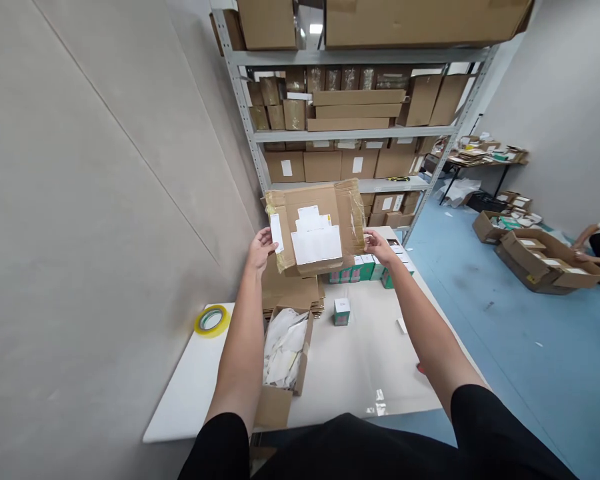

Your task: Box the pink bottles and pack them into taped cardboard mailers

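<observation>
A flattened cardboard box (310, 198) with white labels and torn clear tape along its sides is held up over the far end of the table. My left hand (261, 251) grips its left edge, thumb on the front by a narrow white label. At the right edge, my right hand (379, 245) pinches the taped flap. Below it, a stack of flat cardboard (293, 293) lies on the table. Nearer stands an open carton (305, 363) full of crumpled white paper. One small green and white box (341, 312) stands alone, with a row of similar green boxes (367, 268) behind.
A roll of yellow tape (212, 321) lies on the table (350, 373) at left, beside the wall. Metal shelving (355, 135) loaded with cartons stands behind the table. On the blue floor at right, a person's arm (586, 237) reaches to a large open carton (535, 277).
</observation>
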Demonstrator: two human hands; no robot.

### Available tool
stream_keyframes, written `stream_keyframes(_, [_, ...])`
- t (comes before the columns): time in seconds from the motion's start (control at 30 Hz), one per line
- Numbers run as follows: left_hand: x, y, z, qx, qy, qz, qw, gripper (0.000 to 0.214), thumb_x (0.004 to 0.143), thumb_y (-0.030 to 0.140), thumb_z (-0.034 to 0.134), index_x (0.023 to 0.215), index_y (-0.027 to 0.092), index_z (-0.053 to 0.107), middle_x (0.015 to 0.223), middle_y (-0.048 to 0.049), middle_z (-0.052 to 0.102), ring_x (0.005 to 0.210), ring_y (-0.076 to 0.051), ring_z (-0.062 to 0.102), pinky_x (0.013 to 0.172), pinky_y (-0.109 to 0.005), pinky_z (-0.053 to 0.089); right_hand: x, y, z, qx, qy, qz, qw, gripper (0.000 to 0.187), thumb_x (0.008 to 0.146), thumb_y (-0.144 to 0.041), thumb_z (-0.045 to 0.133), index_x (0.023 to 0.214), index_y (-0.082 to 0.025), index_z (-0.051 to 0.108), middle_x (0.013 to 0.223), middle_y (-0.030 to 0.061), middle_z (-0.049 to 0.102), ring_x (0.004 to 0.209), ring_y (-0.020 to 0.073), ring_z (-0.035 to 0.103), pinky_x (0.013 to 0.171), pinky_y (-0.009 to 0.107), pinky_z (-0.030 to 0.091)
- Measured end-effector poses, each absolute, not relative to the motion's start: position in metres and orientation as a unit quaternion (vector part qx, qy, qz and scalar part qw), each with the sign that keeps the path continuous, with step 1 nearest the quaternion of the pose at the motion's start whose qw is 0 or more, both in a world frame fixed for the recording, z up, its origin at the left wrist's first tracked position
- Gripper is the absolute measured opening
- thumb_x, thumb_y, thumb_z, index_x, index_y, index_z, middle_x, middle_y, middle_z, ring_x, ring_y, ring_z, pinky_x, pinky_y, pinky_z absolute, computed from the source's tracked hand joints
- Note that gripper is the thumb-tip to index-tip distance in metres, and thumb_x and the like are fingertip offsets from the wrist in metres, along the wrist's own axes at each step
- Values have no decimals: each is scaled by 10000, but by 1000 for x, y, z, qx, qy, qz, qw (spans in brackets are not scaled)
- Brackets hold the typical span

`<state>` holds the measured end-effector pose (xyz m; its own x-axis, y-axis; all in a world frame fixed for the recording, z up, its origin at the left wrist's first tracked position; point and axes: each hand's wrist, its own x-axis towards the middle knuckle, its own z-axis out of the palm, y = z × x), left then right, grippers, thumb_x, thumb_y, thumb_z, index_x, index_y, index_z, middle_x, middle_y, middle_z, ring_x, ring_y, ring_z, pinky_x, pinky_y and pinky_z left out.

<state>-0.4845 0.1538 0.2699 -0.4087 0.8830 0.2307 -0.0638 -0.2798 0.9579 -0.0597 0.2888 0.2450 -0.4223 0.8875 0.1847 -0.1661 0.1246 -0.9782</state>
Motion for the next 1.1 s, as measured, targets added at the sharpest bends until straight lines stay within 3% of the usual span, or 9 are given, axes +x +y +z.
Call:
stream_keyframes(0.23, [-395,126,284,442,486,667,351,744,617,239,869,1314,237,608,1210,-79,716,1049,-216,696,843,-342,613,39,250,261,-268,-629,591,428,753,573,-153,718,1306,-285,616,907,-28,607,738,132,526,684,270,500])
stream_keyframes(0.63, [-270,24,275,448,507,665,317,758,638,292,903,1339,242,617,1285,-101,700,1161,-262,671,890,-369,616,173,166,236,-258,-610,620,421,719,600,-162,772,1287,-307,620,927,-13,619,794,155,575,705,275,512])
stream_keyframes(1.1, [-223,-101,197,405,535,622,405,769,611,272,912,1313,209,605,1131,-78,711,976,-204,694,826,-328,588,214,36,172,-307,-578,685,322,730,602,-101,733,1283,-316,580,890,-38,621,770,149,579,680,277,499])
